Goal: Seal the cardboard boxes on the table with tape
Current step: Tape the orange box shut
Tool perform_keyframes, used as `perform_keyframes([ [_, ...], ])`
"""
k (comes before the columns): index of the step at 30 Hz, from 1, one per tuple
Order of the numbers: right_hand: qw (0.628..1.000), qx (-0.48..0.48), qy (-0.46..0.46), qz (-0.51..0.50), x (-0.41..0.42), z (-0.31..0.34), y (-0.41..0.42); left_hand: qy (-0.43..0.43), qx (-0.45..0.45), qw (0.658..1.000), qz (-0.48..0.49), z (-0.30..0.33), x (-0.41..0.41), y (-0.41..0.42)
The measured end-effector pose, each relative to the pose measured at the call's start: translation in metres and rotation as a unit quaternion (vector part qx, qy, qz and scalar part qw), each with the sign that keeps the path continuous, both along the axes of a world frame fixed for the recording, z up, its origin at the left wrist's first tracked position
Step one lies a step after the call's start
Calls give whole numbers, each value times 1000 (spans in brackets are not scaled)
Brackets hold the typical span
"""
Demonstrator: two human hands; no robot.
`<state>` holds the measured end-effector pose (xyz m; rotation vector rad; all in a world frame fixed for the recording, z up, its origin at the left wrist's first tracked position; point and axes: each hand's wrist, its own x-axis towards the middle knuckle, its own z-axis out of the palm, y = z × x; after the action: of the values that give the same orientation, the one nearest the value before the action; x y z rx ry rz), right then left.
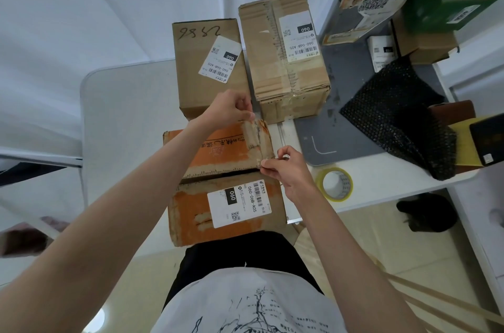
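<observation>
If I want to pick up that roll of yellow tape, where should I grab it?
The tape roll lies flat on the white table, hole facing up, just right of the right hand. Come from above: probably slip a thumb into the hole and pinch the ring's near wall. Nothing is touching it.

I stand at a white table [122,103] with a rounded corner. White curtain fabric [95,5] hangs behind it in soft folds and takes up the far side of my view. On my right a second white surface [381,177] butts against the table and carries a grey mat [346,103]. Below, the floor [362,226] is pale beige tile. Light is even and diffuse; a bright round glare spot [96,320] sits on the floor at lower left.
</observation>
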<state>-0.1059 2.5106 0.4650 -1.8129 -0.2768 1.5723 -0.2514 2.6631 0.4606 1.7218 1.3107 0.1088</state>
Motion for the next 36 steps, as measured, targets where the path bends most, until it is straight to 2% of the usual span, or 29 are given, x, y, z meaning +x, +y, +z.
perform_keyframes([
  [22, 999, 25, -25, 17, -2, 0, -1, -8, 16, 1000, 14, 0, 0, -2],
  [36, 998, 23, 54, -28, 0, -2, 5, -49, 35, 997, 40, 2, -4, -2],
])
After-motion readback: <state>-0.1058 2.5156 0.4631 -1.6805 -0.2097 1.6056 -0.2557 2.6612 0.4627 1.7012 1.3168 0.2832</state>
